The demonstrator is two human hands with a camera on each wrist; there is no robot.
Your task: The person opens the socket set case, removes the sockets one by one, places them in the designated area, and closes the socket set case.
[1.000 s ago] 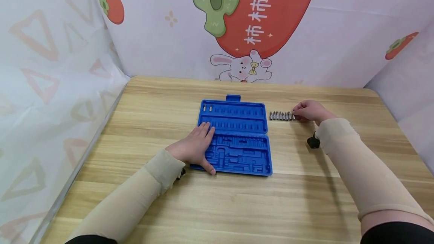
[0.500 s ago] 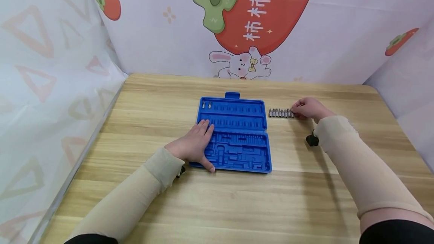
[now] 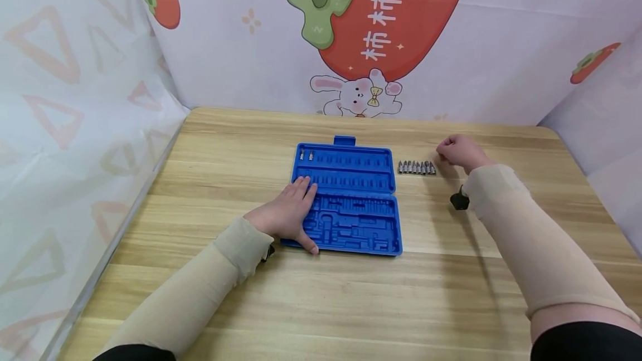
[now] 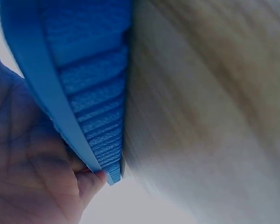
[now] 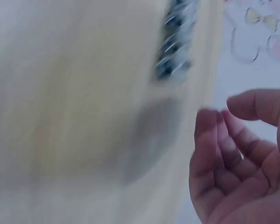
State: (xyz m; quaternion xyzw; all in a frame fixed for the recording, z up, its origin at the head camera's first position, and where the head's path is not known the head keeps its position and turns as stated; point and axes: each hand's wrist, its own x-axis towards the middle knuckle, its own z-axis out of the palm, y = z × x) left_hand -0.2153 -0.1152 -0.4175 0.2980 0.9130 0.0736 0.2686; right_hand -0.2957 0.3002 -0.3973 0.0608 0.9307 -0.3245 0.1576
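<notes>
My left hand (image 3: 286, 213) lies with spread fingers over the left side of an open blue tool case (image 3: 351, 250). In the left wrist view the palm and fingers (image 4: 88, 184) are against the case's edge (image 4: 72, 112). Two small screwdriver bits (image 3: 311, 155) sit in the top left slots of the lid. A row of several bits (image 3: 416, 168) stands on the table to the right of the case. Just right of and behind that row, my right hand (image 3: 463, 152) hovers. Its fingers are loosely bent and apart from the thumb, with nothing seen between them in the right wrist view.
The wooden table (image 3: 351, 305) reaches a printed backdrop (image 3: 241, 60) behind and at both sides. A blue latch tab (image 3: 344, 140) sticks out from the case's far edge. A black wrist camera (image 3: 459, 200) hangs under the right wrist.
My right hand was at the right end of the bit row; it has lifted off, moving slightly back and right. The bits stand in a closer row. My left hand stays on the case.
</notes>
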